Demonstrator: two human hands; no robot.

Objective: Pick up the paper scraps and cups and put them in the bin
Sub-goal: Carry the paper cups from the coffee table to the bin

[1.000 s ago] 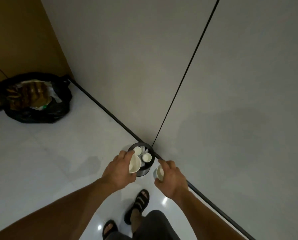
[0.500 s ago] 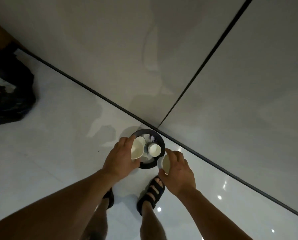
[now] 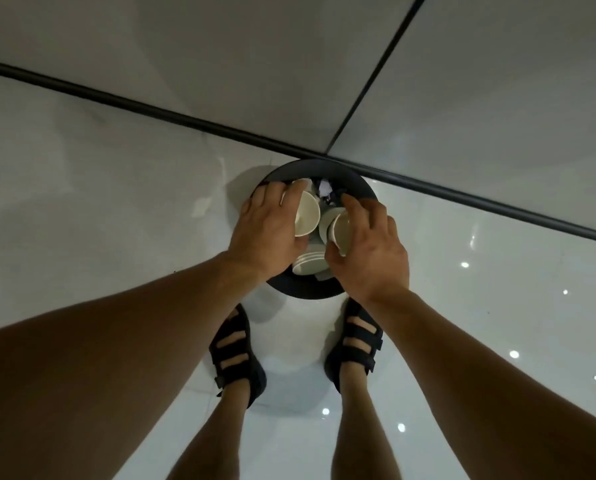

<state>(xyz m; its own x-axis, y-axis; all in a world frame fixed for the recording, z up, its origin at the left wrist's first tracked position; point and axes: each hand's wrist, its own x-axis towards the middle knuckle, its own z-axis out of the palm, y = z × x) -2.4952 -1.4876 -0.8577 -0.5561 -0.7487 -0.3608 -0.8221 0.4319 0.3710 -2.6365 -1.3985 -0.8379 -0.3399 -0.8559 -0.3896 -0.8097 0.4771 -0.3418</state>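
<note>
A glossy white floor [image 3: 82, 209] meets a plain pale grey wall [image 3: 185, 46] along a dark strip [image 3: 151, 110] that runs slantwise across the view. A thin dark seam [image 3: 376, 77] splits the wall into two panels, coming down to the strip. Small bright spots of reflected light [image 3: 464, 264] dot the floor on the right (the lamps themselves are out of view).

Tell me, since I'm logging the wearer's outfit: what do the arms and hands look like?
Both forearms are bare, with no sleeves in view. The left hand and right hand show no gloves, rings, watch or bands. Black strapped sandals are on the feet.
</note>
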